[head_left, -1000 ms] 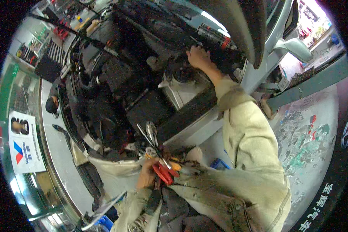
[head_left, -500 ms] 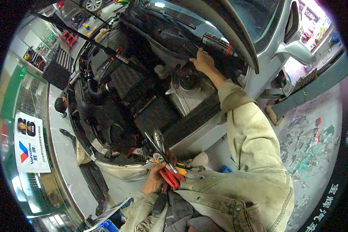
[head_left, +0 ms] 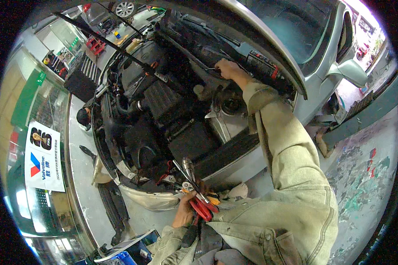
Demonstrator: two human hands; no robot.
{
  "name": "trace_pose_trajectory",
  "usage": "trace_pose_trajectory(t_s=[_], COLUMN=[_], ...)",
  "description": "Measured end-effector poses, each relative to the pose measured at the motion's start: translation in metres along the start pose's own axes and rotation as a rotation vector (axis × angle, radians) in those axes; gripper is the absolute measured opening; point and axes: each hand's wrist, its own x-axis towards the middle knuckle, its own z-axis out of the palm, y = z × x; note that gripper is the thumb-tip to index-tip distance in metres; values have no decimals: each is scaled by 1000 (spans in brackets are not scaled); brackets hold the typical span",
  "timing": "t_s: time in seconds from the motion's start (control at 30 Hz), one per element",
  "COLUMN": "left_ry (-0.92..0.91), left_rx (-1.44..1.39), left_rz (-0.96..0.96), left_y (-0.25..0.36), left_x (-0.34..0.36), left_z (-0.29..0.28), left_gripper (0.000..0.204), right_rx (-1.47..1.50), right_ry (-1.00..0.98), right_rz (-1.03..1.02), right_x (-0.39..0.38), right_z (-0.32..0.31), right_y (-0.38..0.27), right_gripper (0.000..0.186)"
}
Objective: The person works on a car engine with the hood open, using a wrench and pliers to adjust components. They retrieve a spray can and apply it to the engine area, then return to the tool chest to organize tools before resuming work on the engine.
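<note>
My right hand (head_left: pixel 231 70) reaches over the open engine bay of a silver car, near the base of the windscreen. Its fingers are closed, and a thin dark or metallic piece shows at their tips, too small to name. Right of it lies a dark spray can (head_left: pixel 262 65) with a red end. Low in front of my body, my left hand (head_left: pixel 185 211) grips a bundle of hand tools: a ratchet (head_left: pixel 188 186), long metal shafts and red-handled pliers (head_left: pixel 202 210). Yellow-orange handles (head_left: pixel 213 198) show beside them. My fingers partly hide the bundle.
The raised bonnet (head_left: pixel 269 33) arches above my right arm, with a dark prop rod (head_left: pixel 112 46) crossing at left. A battery-like black box (head_left: pixel 193 140) and the strut mount (head_left: pixel 231 105) sit below. The headlight (head_left: pixel 148 198) is near my left hand. A person's dark-haired head (head_left: pixel 83 117) shows beyond the car's front.
My right hand has moved left and farther into the bay, away from the spray can. The left hand keeps its grip on the tools. The whole view has shifted slightly.
</note>
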Motion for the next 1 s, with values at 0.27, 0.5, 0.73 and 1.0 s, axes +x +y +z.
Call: trace_pose_trajectory(t_s=[0.27, 0.5, 0.73, 1.0], left_ry=[-86, -11, -137, 58], left_rx=[-57, -90, -77, 6], left_rz=[54, 19, -75, -43], left_y=[-1, 2, 3, 0], left_x=[-1, 2, 8, 8], left_z=[14, 23, 13, -3], left_gripper=[40, 39, 45, 52], right_rx=[-452, -321, -318, -84], right_ry=[679, 630, 277, 224], right_rz=[-98, -74, -55, 152], right_x=[-7, -57, -99, -137], right_z=[4, -20, -34, -29], right_y=[24, 81, 66, 62], right_gripper=[37, 15, 56, 81])
